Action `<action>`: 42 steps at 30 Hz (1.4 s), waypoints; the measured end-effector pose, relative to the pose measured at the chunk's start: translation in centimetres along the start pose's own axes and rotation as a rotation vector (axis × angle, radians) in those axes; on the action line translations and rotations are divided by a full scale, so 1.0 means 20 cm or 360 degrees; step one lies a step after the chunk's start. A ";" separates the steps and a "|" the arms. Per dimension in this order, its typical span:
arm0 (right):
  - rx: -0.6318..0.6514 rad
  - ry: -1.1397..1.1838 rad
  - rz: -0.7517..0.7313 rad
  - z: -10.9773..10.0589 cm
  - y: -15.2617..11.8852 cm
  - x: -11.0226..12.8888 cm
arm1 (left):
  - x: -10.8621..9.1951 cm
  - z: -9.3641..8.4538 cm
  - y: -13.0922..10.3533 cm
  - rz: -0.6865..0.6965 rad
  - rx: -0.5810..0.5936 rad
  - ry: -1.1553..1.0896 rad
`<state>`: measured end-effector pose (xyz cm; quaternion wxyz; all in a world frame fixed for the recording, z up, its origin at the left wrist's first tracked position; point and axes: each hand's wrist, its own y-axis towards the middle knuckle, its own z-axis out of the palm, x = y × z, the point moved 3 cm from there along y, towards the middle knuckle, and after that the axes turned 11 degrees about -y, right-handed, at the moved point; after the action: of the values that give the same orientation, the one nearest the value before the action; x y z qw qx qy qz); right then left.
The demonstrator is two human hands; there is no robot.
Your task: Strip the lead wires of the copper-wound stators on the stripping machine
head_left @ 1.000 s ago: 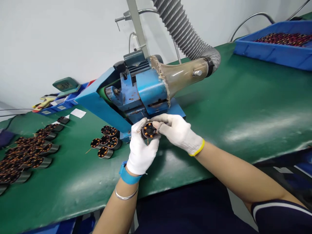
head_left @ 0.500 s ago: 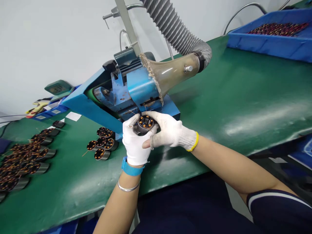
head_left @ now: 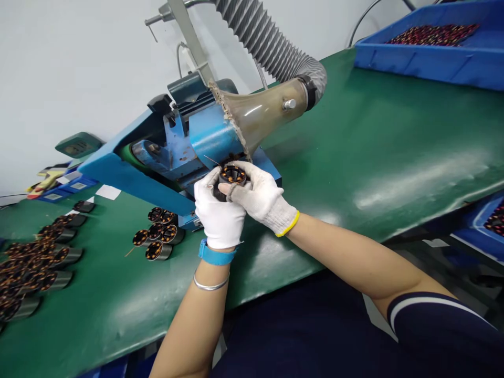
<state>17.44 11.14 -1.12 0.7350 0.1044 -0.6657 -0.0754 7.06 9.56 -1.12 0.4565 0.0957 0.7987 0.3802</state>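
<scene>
A silver bangle (head_left: pixel 211 286) and a blue wristband (head_left: pixel 218 255) circle the wrist of a worker whose white-gloved hands meet at a wound stator (head_left: pixel 232 174) above a green desk (head_left: pixel 354 157). The left hand (head_left: pixel 220 215) curls against the piece's left side, its lower grip partly hidden. The right hand (head_left: pixel 262 194) closes from the right, fingers bent around the far rim and a bare thumb tip pressed by the near edge. The stator lies between the two sets of fingers, touching both, its open face and copper-coloured windings turned upward; the two-sided hold probably steadies it while keeping the coils in view. A thin wire (head_left: pixel 212 160) juts beyond the left fingertips, seemingly left free of the grip.

Just left of the machine's base, six similar stators (head_left: pixel 159 252) stand close together, perhaps gathered for easy reach. A larger group of stators (head_left: pixel 59 281) crowds the desk farther left, apart from the six.

Directly beyond the hands, near the stator, sits a blue belt-driven machine (head_left: pixel 216 134), fitted with a translucent funnel (head_left: pixel 268 107) and a grey corrugated hose (head_left: pixel 271 44), likely arranged to draw off dust. At far right, a blue tray (head_left: pixel 429 65) holds small red and dark parts, its raised walls presumably keeping them contained.
</scene>
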 end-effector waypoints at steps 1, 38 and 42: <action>0.0000 0.0004 0.0007 0.00 0.00 0.00 | 0.00 0.00 0.00 -0.0009 -0.0002 0.0016; 0.0833 -0.1309 -0.0925 0.07 -0.25 0.05 | 0.34 -1.25 -0.55 -0.1142 -0.0220 0.1331; 0.0802 -0.1324 -0.1013 0.07 -0.26 0.04 | 0.37 -1.28 -0.45 -0.0685 -0.0496 0.1262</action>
<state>16.33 5.82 -1.47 0.3052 0.4327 -0.8318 -0.1664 -15.97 -6.26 -4.62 0.1938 -0.2939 0.8465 0.3994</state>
